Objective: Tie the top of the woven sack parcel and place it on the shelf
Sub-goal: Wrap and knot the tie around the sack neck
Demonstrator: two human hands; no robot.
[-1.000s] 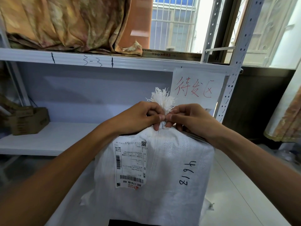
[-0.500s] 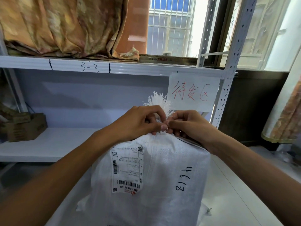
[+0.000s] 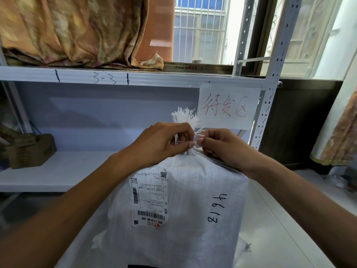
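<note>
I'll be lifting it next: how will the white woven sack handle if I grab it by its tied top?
The woven sack probably holds its boxy shape; its sides look filled and flat. The frayed top looks loose, so it may slip. Both hands, left hand and right hand, suggest fiddly strands.

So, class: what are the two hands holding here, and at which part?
Both the left hand and right hand pinch the woven sack parcel at its gathered neck, just below the frayed top.

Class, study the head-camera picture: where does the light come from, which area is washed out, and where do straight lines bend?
Head view: daylight comes from the window behind the shelf; its right side is blown out to white; the wide lens bows the shelf post near the edge; the sack and both hands, left and right, are evenly lit and sharp.
</note>
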